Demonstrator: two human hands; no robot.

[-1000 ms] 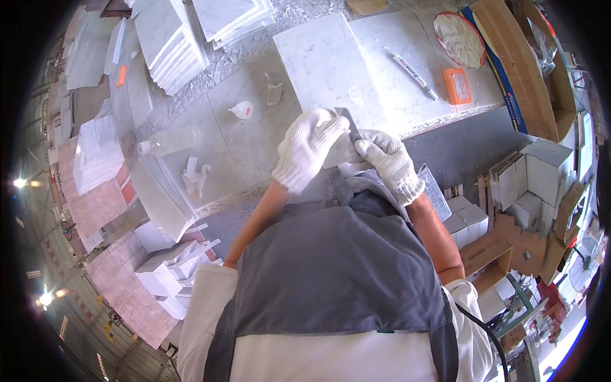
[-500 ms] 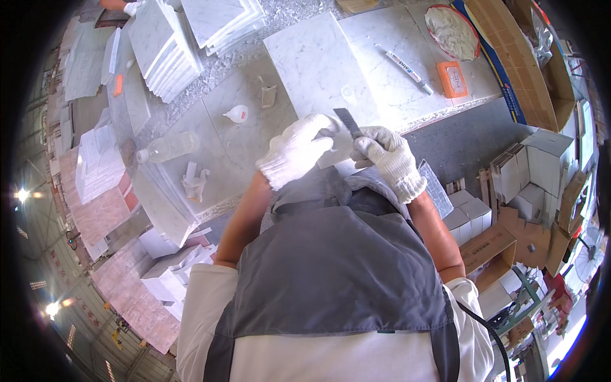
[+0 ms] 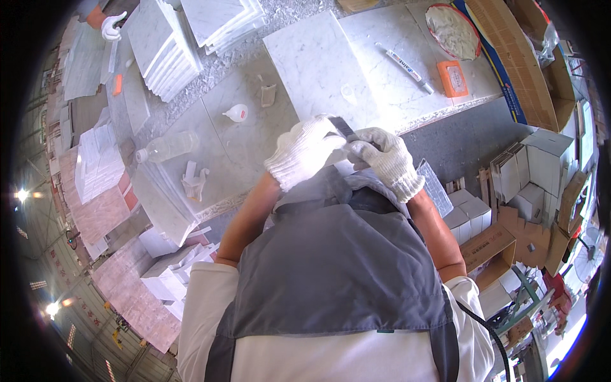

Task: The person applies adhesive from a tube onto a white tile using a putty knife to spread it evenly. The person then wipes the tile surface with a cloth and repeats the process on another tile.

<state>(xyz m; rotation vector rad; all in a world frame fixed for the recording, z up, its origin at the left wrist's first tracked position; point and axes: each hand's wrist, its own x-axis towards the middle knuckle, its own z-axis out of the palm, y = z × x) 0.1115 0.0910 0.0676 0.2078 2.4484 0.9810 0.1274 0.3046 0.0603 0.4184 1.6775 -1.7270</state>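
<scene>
Both my hands wear white knit gloves and meet over the near edge of the marble-topped bench. My right hand (image 3: pixel 387 160) is closed on a dark grey flat strip (image 3: pixel 342 127), whose lower end goes into its fingers. Curled fingers of my left hand (image 3: pixel 305 151) press against the strip's upper end. What lies under the left fingers is hidden. Just beyond the hands lies a large white marble tile (image 3: pixel 315 60). A small white squeeze bottle (image 3: pixel 237 113) and a small beige piece (image 3: pixel 268 95) rest to its left.
A paint marker (image 3: pixel 405 69), an orange box (image 3: pixel 452 79) and a red-rimmed bowl of white paste (image 3: pixel 452 32) sit at the right. Clear bottle (image 3: pixel 168 147) and stacked tiles (image 3: pixel 165 48) stand left. Cardboard boxes (image 3: pixel 548 159) fill the right side. Another person's gloved hand (image 3: pixel 113 27) shows top left.
My left hand has moved slightly right, onto the strip's upper end. The strip sits lower between my hands. The other person's hand has come further into view.
</scene>
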